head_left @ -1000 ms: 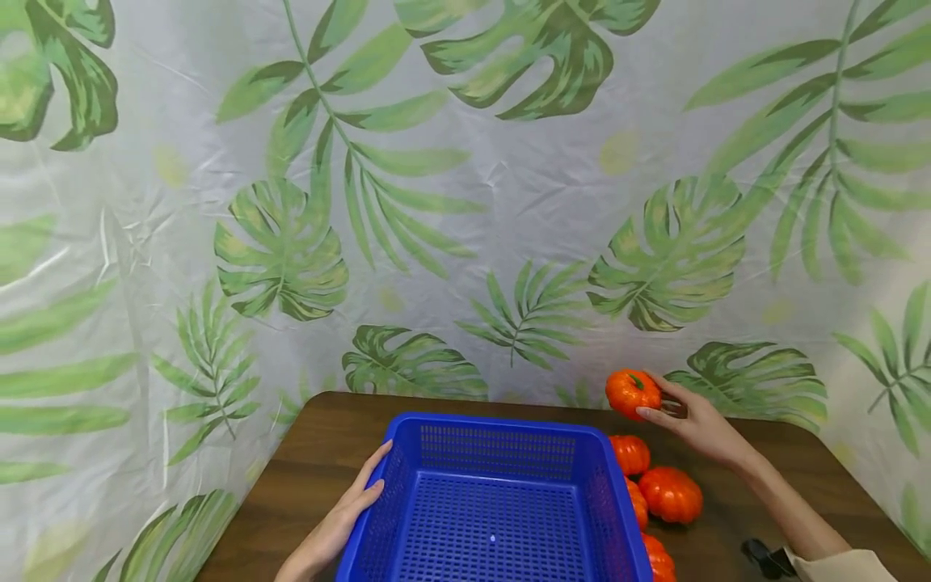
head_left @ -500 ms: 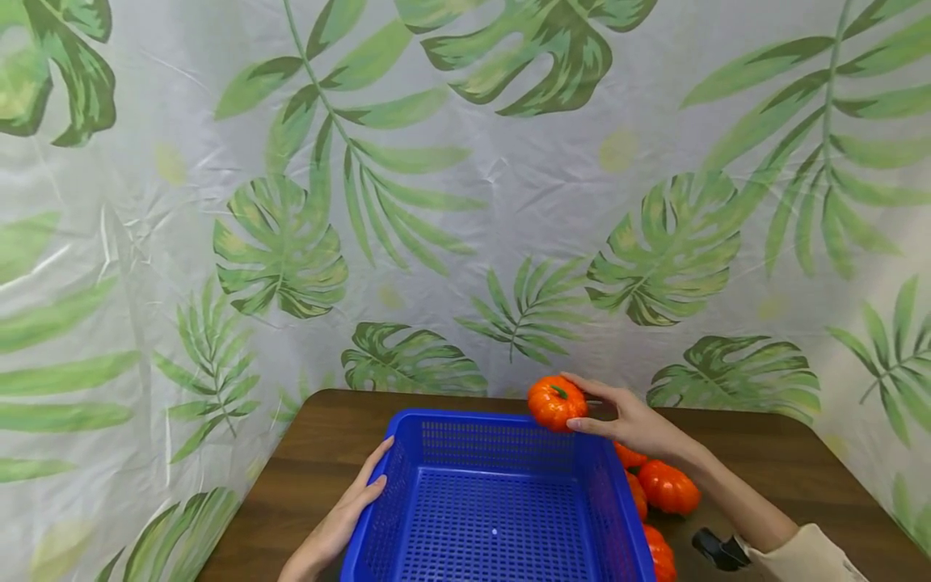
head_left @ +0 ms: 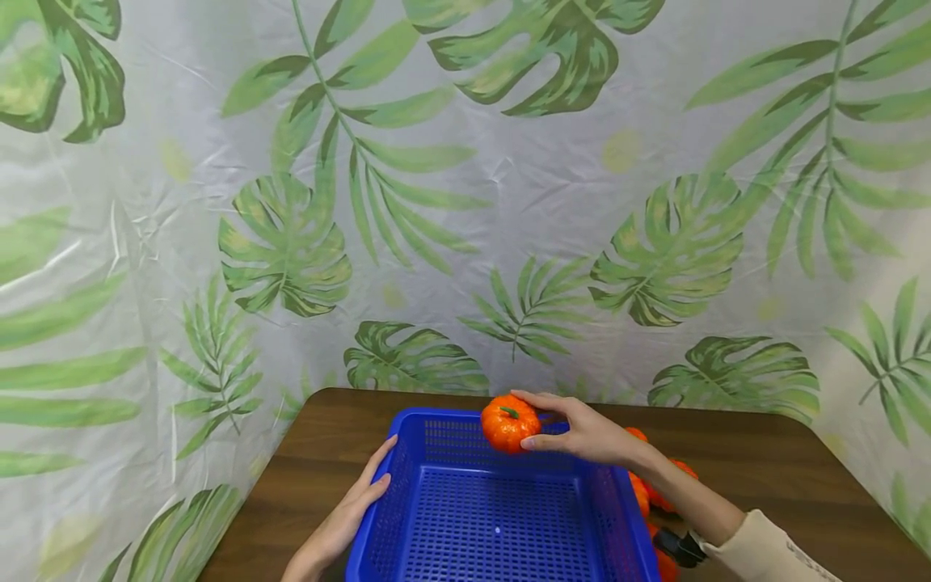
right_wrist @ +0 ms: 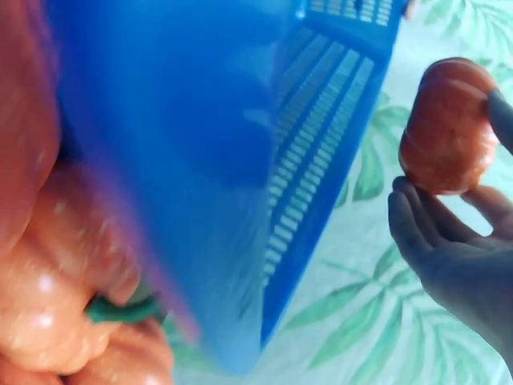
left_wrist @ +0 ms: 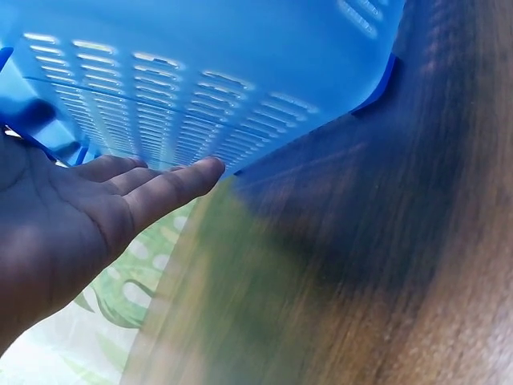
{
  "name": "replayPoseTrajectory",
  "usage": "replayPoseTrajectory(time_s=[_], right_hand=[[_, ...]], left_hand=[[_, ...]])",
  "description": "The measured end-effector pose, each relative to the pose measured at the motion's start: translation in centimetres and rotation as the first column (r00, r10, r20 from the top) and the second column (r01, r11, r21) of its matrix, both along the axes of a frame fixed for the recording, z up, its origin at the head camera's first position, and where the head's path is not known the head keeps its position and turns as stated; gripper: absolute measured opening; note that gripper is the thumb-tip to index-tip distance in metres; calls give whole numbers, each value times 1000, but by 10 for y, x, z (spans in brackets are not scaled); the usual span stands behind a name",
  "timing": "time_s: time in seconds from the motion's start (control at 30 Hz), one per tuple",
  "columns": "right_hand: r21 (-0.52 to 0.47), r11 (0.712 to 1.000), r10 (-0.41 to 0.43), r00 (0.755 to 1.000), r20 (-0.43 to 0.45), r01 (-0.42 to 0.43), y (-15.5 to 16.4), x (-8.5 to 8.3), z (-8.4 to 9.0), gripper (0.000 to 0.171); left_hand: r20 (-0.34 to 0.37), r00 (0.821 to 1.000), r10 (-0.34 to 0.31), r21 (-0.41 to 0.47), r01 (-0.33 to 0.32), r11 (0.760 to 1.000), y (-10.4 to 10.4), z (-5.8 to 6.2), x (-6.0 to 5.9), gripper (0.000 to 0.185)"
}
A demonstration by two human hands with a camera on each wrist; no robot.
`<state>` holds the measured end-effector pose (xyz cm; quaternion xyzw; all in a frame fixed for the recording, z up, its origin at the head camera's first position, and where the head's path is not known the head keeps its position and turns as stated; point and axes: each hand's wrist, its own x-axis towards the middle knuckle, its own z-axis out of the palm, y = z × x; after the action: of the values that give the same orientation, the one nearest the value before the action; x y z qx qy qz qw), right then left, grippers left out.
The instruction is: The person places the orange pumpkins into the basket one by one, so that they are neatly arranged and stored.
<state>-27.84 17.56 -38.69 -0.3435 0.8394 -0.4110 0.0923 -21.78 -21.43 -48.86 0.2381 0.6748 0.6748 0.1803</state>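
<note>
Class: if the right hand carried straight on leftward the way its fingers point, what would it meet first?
Likely nothing: the right hand holds the pumpkin above the basket, so it probably clears the rim; depth unclear.

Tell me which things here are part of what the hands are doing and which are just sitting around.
In use:
- pumpkin, held by the right hand over the blue basket
- left hand, flat against the basket's side
- other pumpkins waiting beside the basket

Just there:
- wooden table
- leaf-print backdrop
</note>
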Motion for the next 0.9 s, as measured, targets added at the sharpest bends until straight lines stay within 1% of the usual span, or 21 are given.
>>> replayPoseTrajectory(time_s=[0.1, 0.3, 0.43, 0.73, 0.9], right_hand=[[34, 999, 14, 1000, -6, -14, -13, 1, 0, 73], [88, 995, 42, 999, 13, -43, -34, 2, -1, 73], [79, 994, 66, 996, 64, -71, -49, 0, -6, 74], [34, 994, 96, 986, 134, -101, -82, -10, -26, 72], [43, 993, 100, 984, 147, -107, -93, -12, -37, 72]], left_hand=[[-1, 1000, 1, 2, -1, 1000, 0, -1, 0, 60], [-11, 1000, -4, 7, 4, 1000, 0, -1, 0, 60], [-16, 1000, 5, 1, -5, 1000, 0, -1, -1, 59], [-41, 999, 8, 5, -7, 1000, -2, -5, -4, 60], [-31, 999, 15, 3, -15, 1000, -2, -4, -4, 60]])
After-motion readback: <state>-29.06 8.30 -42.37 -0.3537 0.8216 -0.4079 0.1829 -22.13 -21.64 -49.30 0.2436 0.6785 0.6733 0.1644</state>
